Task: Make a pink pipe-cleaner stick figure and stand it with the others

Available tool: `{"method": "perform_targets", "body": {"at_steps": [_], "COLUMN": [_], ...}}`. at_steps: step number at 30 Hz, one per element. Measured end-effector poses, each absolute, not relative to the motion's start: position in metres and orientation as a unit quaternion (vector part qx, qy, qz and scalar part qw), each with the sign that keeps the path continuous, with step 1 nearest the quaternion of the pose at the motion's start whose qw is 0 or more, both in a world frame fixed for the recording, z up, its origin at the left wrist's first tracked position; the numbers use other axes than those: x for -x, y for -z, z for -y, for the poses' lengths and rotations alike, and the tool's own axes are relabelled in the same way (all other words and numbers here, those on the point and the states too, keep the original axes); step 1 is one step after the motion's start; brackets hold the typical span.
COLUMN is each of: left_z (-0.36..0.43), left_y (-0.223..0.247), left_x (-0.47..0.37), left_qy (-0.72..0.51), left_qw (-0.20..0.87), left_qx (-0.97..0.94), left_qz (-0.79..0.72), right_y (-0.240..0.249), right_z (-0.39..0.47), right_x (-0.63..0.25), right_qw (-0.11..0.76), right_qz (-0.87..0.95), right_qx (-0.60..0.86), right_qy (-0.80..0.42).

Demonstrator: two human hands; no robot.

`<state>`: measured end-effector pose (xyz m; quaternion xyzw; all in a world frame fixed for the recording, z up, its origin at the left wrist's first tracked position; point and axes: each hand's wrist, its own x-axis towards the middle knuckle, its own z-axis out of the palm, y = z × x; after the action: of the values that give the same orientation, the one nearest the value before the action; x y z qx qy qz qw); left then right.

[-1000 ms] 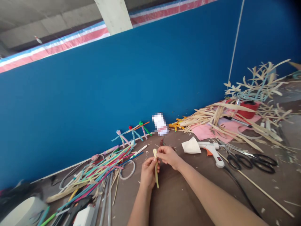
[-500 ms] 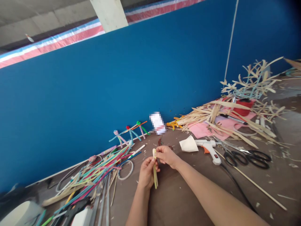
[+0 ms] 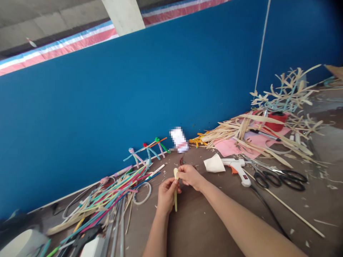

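Note:
Between both hands is a narrow pale-yellow strip [image 3: 175, 203], with a rounded, folded-over loop at its top and a tail hanging down. My left hand [image 3: 166, 194] pinches it lower down, thumb on the front. Fingers of my right hand [image 3: 189, 176] close on the strip just under the loop, from the right side. The two hands almost meet, and their fingers hide the strip's middle. What the strip is made of I cannot tell for sure; it resembles the dried husk strips [image 3: 241, 130] piled at the right.
A white glue gun [image 3: 239, 170] with a cord and black-handled scissors [image 3: 293, 178] lie right. Coloured pipe cleaners [image 3: 115, 192] and a tape ring [image 3: 142, 193] are left. Small pipe-cleaner figures [image 3: 147, 151] stand against the blue partition [image 3: 134, 89]. A thin stick [image 3: 292, 207] lies front right.
The strip's hanging tail now looks narrower and straighter, where two ends showed apart before. Both hands stay in nearly the same place, and the view has shifted slightly.

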<state>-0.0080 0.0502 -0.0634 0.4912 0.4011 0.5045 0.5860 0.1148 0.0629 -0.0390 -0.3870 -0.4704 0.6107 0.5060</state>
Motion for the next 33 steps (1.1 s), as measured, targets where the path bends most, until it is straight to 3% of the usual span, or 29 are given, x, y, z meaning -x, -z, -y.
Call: {"method": "perform_targets", "body": {"at_steps": [4, 13, 16, 20, 26, 33], "left_z": [-0.0496, -0.0470, -0.0443, -0.0451, -0.0472, -0.0462], "left_y": [0.0620, 0.0585, 0.0558, 0.0565, 0.0593, 0.0582], "left_x": [0.0085, 0.0059, 0.0045, 0.0039, 0.0038, 0.0044], "left_qy": [-0.486, -0.515, -0.531, -0.549, -0.538, -0.514], "left_qw": [0.611, 0.419, 0.398, 0.448, 0.607, 0.657], "left_qx": [-0.490, -0.584, -0.581, -0.528, -0.423, -0.405], "left_qz": [-0.388, -0.467, -0.471, -0.468, -0.404, -0.374], "right_y": [0.0399, 0.0389, 0.0387, 0.0369, 0.0325, 0.0335], "right_z": [-0.0628, -0.0638, -0.0632, -0.0618, -0.0605, -0.0602], "right_x": [-0.1143, -0.1136, -0.1124, -0.1131, -0.1166, -0.1166], "right_qw": [0.501, 0.517, 0.513, 0.516, 0.550, 0.516], "right_qz": [0.475, 0.450, 0.455, 0.477, 0.472, 0.491], "right_qx": [0.370, 0.405, 0.403, 0.379, 0.350, 0.345], "right_qy": [-0.622, -0.605, -0.606, -0.603, -0.594, -0.612]}}
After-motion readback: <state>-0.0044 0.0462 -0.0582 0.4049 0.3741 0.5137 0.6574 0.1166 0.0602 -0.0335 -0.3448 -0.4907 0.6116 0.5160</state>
